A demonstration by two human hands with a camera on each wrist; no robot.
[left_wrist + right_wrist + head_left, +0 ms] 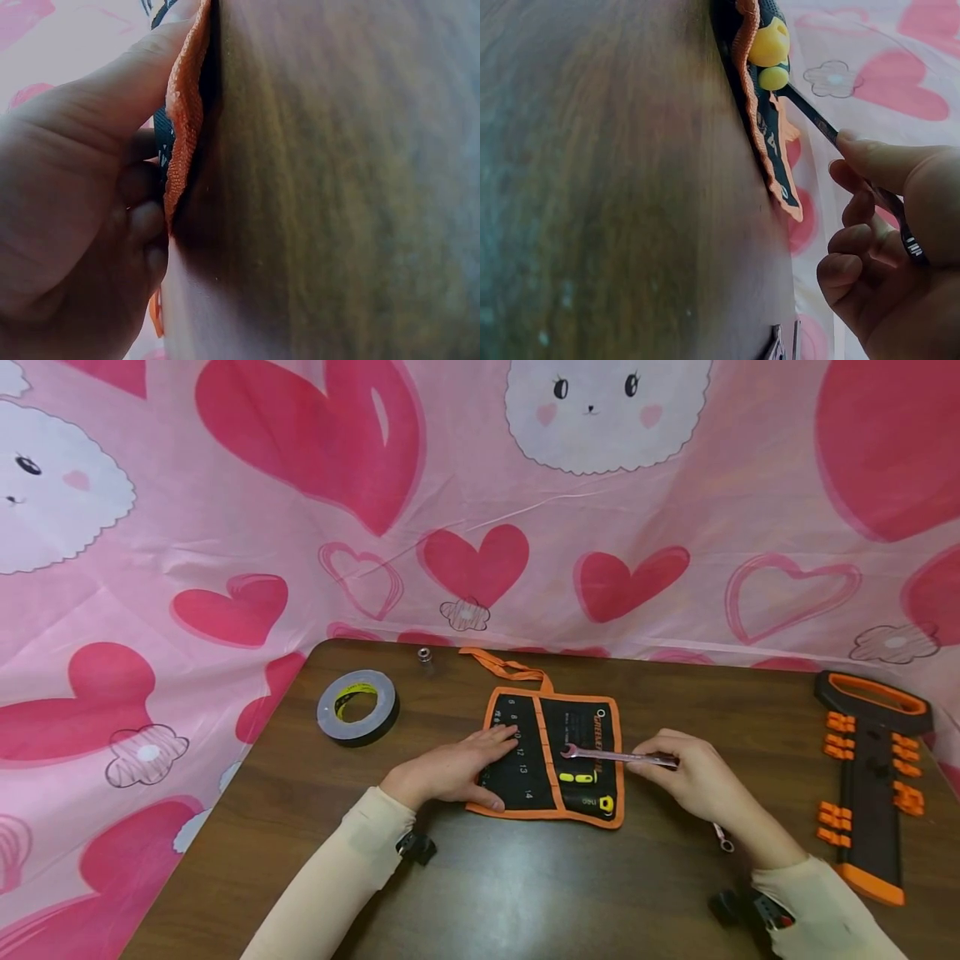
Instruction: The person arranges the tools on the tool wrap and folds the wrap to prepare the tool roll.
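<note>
We note the left hand (450,770) lying flat, fingers straight, on the black fabric tool roll with orange trim (551,756), spread on the brown wooden desk (525,893). The right hand (686,772) has its fingers clamped on a slim silver spanner (615,757) lying across the roll's right panel; whether its head touches the fabric is unclear.
</note>
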